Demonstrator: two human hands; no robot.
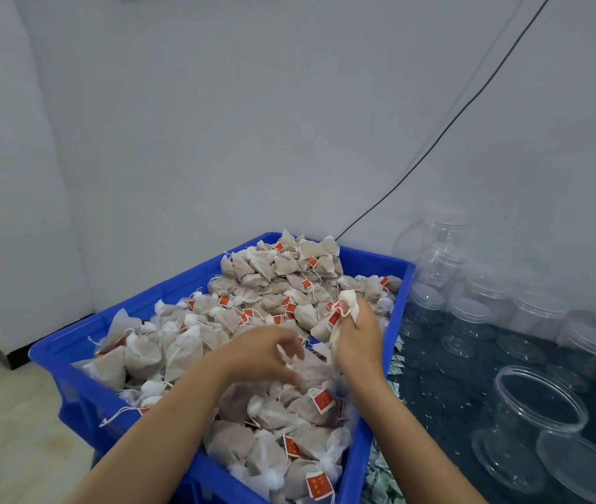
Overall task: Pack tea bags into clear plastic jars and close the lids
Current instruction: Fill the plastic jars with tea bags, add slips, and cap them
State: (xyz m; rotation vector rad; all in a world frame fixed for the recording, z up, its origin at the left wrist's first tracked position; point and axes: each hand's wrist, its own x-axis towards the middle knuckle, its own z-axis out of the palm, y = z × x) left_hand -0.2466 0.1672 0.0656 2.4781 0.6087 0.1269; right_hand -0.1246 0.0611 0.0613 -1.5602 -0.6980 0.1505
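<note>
Gauzy tea bags (342, 318) sit clamped in right hand (356, 338) fingers; left hand (264, 352) fingers curl, blurred, grasp unclear; gather by strings before filling open jar (529, 427).

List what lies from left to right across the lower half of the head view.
Pale floor → blue plastic crate heaped with tagged tea bags → left hand → right hand gripping tea bags → open clear plastic jar → loose clear lid.
</note>
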